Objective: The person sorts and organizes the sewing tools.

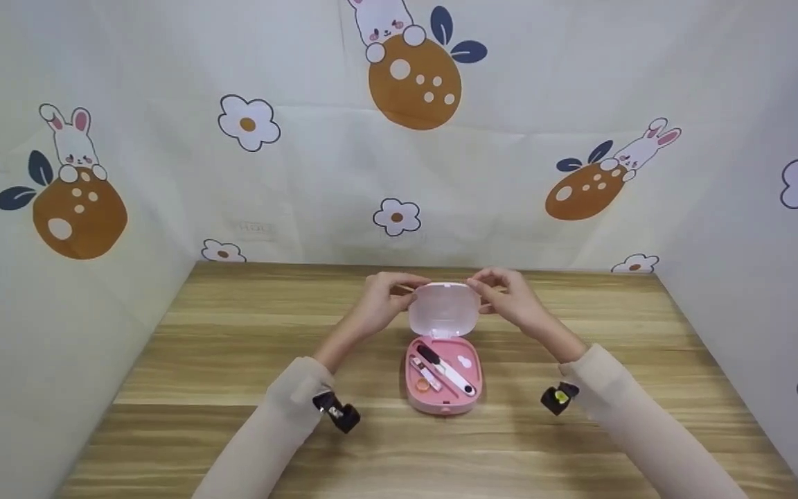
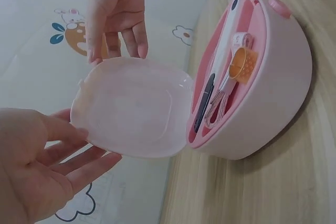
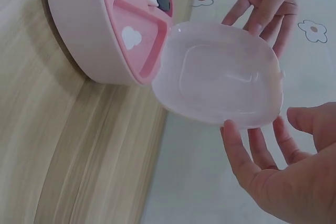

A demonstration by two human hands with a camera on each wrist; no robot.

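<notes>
A pink box [image 1: 444,405] stands on the table with its hinged, translucent lid [image 1: 444,312] raised at the back. My left hand [image 1: 379,305] pinches the lid's left edge; the left wrist view shows that thumb [image 2: 79,132] on the rim and fingers behind it. On the opposite edge, my right hand [image 1: 513,301] touches the lid with spread fingertips [image 3: 229,129], its thumb slightly apart from the rim in the right wrist view. Inside the box lie a long white item with a black end [image 1: 451,371], an orange ring [image 2: 242,65] and a small white-and-pink piece [image 1: 425,373].
The wooden table [image 1: 246,346] extends around the box on both sides. Behind it hangs a pale cloth [image 1: 316,173] printed with rabbits, oranges and flowers. A small black camera is worn at each sleeve.
</notes>
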